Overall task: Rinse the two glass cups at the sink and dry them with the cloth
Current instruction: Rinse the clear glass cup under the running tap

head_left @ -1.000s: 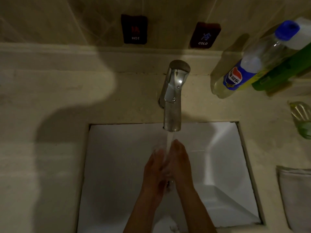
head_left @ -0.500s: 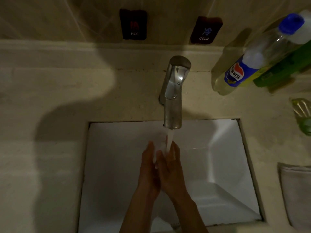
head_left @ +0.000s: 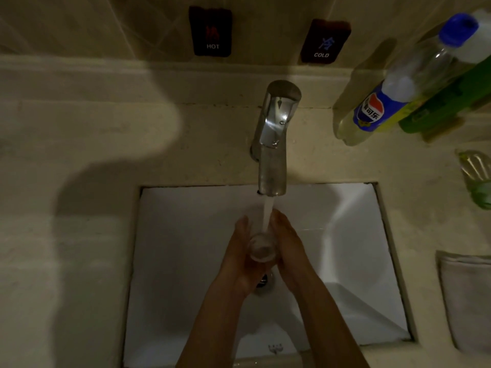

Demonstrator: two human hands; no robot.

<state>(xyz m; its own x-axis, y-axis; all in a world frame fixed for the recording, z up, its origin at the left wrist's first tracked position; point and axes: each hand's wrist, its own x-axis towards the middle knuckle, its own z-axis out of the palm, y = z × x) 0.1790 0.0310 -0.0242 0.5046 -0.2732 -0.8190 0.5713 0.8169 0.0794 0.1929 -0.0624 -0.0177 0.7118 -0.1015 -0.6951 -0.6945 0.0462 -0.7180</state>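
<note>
A clear glass cup (head_left: 261, 249) lies between my two hands over the white sink (head_left: 186, 261), its round base facing me. My left hand (head_left: 239, 256) holds its left side and my right hand (head_left: 289, 251) holds its right side, fingers pointing toward the tap. Water streams from the chrome tap (head_left: 273, 144) onto the cup between my fingertips. A second glass cup (head_left: 477, 176) stands on the counter at the far right. A grey cloth (head_left: 467, 301) lies on the counter right of the sink.
A clear bottle with a blue cap and label (head_left: 393, 96) and a green bottle (head_left: 446, 102) stand at the back right. HOT (head_left: 211, 31) and COLD (head_left: 324, 41) signs hang on the tiled wall. The beige counter (head_left: 79, 235) spreads left of the sink.
My hands, pressed close together under the stream before, have spread apart, and the cup's round base now shows between them.
</note>
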